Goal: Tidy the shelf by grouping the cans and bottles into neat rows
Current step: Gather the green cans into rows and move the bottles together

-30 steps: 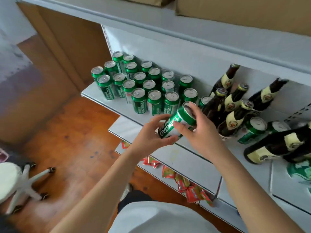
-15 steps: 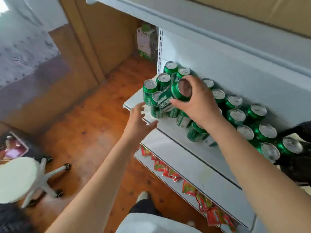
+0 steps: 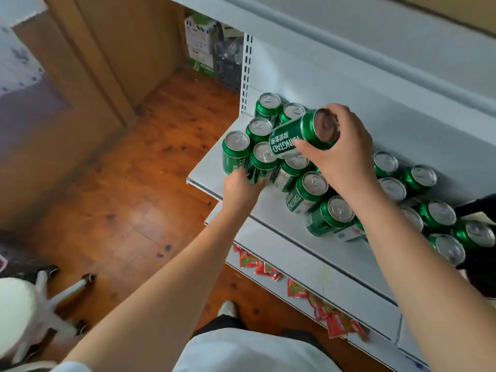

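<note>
Down at the bottom edge of view, a white-topped stool [image 3: 18, 312] on castors stands on the wooden floor [image 3: 128, 189], and red snack packets [image 3: 332, 322] hang along the front of the lowest shelf. Up a level, and the left hand [image 3: 243, 187] is at the front left corner of the can shelf [image 3: 271, 202], fingers curled round the base of an upright green can [image 3: 261, 163] in the front of the group. Right beside it stands the corner can [image 3: 234, 151], nearest the shelf's left edge. Over them, the right hand [image 3: 342, 151] grips a held can [image 3: 300, 135], thumb and fingers wrapped round its end; it lies tilted on its side in the air, above the standing cans, white lettering facing up. More green cans [image 3: 334, 213] stand in a loose diagonal band running toward the right edge of the shelf, some hidden under the right forearm. Further back, two cans [image 3: 268, 104] stand in the rear left corner against the slotted upright [image 3: 245, 73]. Beyond the shelf's end, cartons [image 3: 200, 47] rest on the floor by a brown panel.
</note>
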{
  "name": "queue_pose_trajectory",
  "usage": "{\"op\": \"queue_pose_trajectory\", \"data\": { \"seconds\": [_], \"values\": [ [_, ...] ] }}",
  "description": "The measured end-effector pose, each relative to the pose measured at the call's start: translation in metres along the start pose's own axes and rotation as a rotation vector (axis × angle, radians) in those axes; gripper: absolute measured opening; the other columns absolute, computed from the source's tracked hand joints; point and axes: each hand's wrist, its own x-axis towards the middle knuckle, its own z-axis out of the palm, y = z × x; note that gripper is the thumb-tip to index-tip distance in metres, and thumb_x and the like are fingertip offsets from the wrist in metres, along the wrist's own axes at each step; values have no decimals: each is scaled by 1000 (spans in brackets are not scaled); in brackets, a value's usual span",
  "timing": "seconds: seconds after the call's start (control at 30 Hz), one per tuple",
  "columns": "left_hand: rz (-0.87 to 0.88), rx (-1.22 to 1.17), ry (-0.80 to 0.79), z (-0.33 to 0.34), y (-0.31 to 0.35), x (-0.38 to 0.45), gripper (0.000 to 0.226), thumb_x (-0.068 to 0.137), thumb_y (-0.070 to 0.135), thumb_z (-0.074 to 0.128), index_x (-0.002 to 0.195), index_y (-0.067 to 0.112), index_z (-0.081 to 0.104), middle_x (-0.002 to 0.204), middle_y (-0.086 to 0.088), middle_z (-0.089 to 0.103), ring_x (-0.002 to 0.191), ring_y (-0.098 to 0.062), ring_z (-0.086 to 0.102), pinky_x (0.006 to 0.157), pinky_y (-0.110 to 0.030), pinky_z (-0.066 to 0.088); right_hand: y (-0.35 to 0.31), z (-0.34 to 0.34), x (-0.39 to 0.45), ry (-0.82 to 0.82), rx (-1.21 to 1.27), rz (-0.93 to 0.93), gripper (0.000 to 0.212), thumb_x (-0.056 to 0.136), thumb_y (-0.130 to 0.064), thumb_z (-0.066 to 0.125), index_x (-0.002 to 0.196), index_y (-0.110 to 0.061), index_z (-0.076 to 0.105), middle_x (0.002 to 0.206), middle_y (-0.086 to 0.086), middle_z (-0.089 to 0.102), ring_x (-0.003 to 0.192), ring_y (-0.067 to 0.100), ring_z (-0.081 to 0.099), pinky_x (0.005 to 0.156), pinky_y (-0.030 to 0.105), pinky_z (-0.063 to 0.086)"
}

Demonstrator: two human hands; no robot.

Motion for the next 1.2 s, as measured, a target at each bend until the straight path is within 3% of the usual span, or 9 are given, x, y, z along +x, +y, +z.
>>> {"op": "queue_pose_trajectory", "data": {
  "seconds": [0.13, 0.23, 0.33, 0.47, 0.7, 0.87, 0.97, 1.1, 1.2],
  "values": [
    [23, -37, -102, -4, -6, -1, 25, 89, 21, 61, 110, 10, 69, 101, -6, 73, 89, -25, 67, 72, -31, 52, -18, -6, 1, -18, 29, -58, 65, 73, -46, 79, 126, -19, 54, 122, -3, 58, 109, 10, 53, 91, 17, 42],
    [-40, -185, 31, -21, -27, -8, 36, 86, 11, 52, 120, 15, 65, 107, -1, 71, 90, -21, 69, 83, -41, 58, -35, -3, -2, -129, -36, -158, 66, 73, -47, 79, 128, -22, 52, 123, -5, 56, 107, 11, 54, 87, 24, 47],
    [-38, -221, 96, -36, -42, -16, 32, 87, 14, 56, 118, 20, 62, 103, 2, 69, 81, -13, 67, 77, -40, 60, -42, 17, -13, -286, -226, -252, 69, 74, -52, 74, 133, -26, 48, 130, -5, 53, 109, 16, 56, 80, 33, 52],
    [96, -112, -107, -35, -42, -31, 36, 88, 18, 66, 124, 21, 60, 106, 2, 67, 84, -8, 65, 77, -30, 57, -25, 51, -30, -451, -455, -332, 77, 76, -53, 73, 139, -19, 45, 136, 1, 52, 117, 25, 52, 94, 38, 44],
    [179, -23, -177, -7, -36, -50, 50, 86, 40, 72, 130, 20, 60, 105, 5, 69, 86, -6, 67, 82, -25, 55, 7, 60, -42, -502, -561, -286, 79, 81, -48, 70, 147, -23, 34, 139, 2, 44, 121, 26, 47, 104, 38, 37],
    [100, -22, -195, 11, -16, -51, 54, 86, 25, 69, 136, 15, 51, 102, 1, 73, 92, -14, 67, 77, -28, 51, 4, 41, -62, -350, -571, -250, 89, 80, -41, 76, 151, -16, 29, 147, 10, 34, 126, 30, 45, 107, 41, 37],
    [46, -94, 17, 10, -4, -70, 47, 89, 22, 63, 132, 17, 45, 106, -1, 66, 95, -21, 64, 77, -36, 52, 5, 7, -80, -129, -451, -245, 73, 82, -37, 73, 144, -12, 42, 141, 8, 44, 122, 28, 47, 104, 40, 40],
    [338, -169, 270, 18, 39, -106, 26, 88, 13, 59, 112, 18, 50, 99, 0, 51, 83, -19, 51, 69, -36, 47, 24, -51, -121, 209, -246, -96, 41, 92, -27, 62, 128, -7, 57, 125, 7, 56, 112, 22, 55, 96, 31, 45],
    [660, -200, 136, 45, 89, -137, 24, 86, 7, 58, 108, 14, 55, 95, 0, 48, 78, -17, 49, 69, -31, 44, 56, -96, -168, 543, -170, 103, 20, 94, -16, 59, 110, -5, 62, 107, 6, 59, 96, 21, 59, 84, 32, 50]
  ]
}}
